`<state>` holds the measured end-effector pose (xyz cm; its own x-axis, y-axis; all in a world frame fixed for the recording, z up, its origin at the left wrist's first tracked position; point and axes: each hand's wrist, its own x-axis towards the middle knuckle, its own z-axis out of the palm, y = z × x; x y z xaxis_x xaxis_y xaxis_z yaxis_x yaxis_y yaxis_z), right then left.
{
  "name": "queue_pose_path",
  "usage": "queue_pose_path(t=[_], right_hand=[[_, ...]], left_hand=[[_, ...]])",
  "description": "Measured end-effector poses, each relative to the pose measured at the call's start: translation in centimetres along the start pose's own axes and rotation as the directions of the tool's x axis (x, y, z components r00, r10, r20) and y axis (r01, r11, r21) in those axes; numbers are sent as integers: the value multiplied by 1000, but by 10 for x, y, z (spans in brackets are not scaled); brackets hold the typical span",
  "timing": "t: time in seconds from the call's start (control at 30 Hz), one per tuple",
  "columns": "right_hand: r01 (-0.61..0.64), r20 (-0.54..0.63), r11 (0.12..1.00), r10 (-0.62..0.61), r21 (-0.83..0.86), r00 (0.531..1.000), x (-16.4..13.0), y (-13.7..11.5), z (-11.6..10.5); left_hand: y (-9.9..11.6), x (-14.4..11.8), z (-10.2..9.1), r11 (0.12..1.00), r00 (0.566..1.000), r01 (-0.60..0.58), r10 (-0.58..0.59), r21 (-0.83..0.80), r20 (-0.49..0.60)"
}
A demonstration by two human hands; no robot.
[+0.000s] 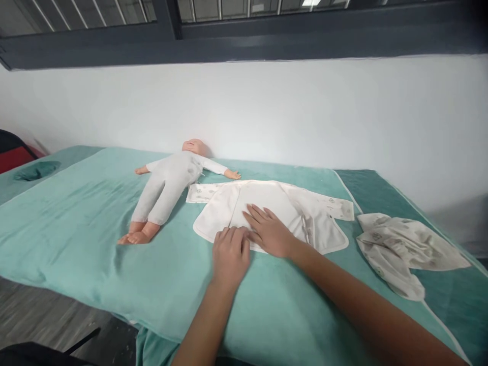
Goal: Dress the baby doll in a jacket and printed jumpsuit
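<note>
Beside the doll (168, 185), both hands' (230, 256) grip is slack, palms flat on the shirt (274, 203)

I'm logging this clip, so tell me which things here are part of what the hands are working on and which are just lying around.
In hand:
- left hand, at the hem of the white baby top
- right hand, flat on the top

Lying about:
- baby doll, on its back left of the top
- crumpled garment to the right
- teal blanket underneath it all
</note>
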<state>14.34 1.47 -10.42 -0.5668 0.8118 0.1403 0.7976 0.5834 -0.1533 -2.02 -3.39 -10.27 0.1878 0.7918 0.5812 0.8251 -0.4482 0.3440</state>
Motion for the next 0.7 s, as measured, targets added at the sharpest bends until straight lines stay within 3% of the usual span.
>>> queue_pose_path(t=[0.1, 0.23, 0.33, 0.43, 0.6, 0.7], right_hand=[[25, -2, 999, -25, 34, 1000, -33, -7, -4], [89, 7, 988, -90, 125, 996, -71, -10, -12], [-15, -102, 987, 32, 159, 994, -99, 0, -19], [-178, -189, 976, 200, 126, 961, -124, 17, -26], [-167, -114, 986, 168, 19, 979, -140, 28, -36], [-162, -98, 986, 166, 47, 981, -137, 29, -39]], left_hand=[[1, 0, 1, 994, 991, -96, 100, -47, 83], [0, 1, 3, 995, 985, -88, 93, -41, 142], [0, 2, 4, 997, 988, -72, 75, -24, 136], [-1, 3, 5, 997, 990, -76, 77, -16, 122], [-1, 4, 7, 998, 989, -52, 56, -27, 140], [-2, 4, 7, 999, 987, -29, 33, -27, 159]])
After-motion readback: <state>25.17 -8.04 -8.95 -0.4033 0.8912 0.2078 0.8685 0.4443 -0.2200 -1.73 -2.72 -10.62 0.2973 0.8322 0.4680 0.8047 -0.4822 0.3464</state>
